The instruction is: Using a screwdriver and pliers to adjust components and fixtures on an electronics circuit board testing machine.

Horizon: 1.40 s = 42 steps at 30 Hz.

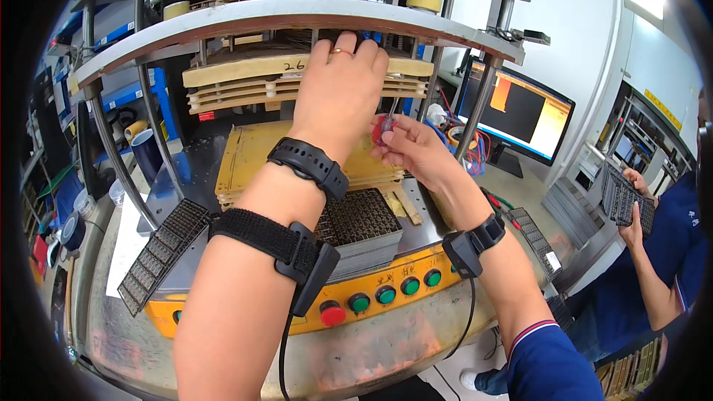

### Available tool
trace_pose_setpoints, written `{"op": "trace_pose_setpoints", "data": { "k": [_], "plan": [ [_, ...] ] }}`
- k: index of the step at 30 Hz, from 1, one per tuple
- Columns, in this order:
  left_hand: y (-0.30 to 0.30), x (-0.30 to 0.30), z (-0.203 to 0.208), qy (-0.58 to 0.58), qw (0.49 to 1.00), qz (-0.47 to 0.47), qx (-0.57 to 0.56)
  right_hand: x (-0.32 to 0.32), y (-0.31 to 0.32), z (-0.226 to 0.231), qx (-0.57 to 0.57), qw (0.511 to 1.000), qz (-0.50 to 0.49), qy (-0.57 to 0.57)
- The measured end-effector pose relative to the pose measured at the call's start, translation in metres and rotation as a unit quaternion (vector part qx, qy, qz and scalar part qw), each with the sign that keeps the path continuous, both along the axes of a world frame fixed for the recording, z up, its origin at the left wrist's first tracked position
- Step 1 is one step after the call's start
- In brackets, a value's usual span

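My left hand reaches up over the front edge of the raised upper fixture, a stack of cream-coloured plates under the press plate. Its fingers bend over the top of that stack, and their tips are hidden. Just below and to the right, my right hand grips the red, partly see-through handle of what looks like a screwdriver, its thin shaft pointing up toward the fixture. Under both hands lies a yellow lower fixture plate. In front of it stands a stack of dark gridded panels.
Metal guide posts flank the work space. A red button and several green buttons line the yellow front. A gridded panel leans at left. A monitor stands at right, where another person holds panels.
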<state>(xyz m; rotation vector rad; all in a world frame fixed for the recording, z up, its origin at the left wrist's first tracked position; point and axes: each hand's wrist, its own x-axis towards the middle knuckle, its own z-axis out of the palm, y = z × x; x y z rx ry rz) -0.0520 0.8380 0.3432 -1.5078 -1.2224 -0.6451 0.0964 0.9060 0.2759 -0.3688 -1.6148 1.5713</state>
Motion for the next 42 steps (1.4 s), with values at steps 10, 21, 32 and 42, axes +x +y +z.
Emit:
{"op": "trace_pose_setpoints", "data": {
  "k": [10,21,32,42],
  "plan": [
    [0.002,-0.001,0.0,0.004,1.0,-0.005,0.013,0.003,0.009,0.0,0.063,0.996,-0.059,-0.027],
    [0.003,-0.002,-0.001,0.011,1.0,0.006,0.013,0.002,0.008,0.002,0.085,0.99,-0.092,-0.06],
    [0.006,-0.002,-0.003,0.022,0.999,0.017,0.029,0.007,0.013,0.001,0.129,0.978,-0.107,-0.125],
    [0.007,-0.003,-0.005,0.016,0.999,0.01,0.043,0.002,0.007,0.009,0.124,0.956,-0.141,-0.223]
  ]
}}
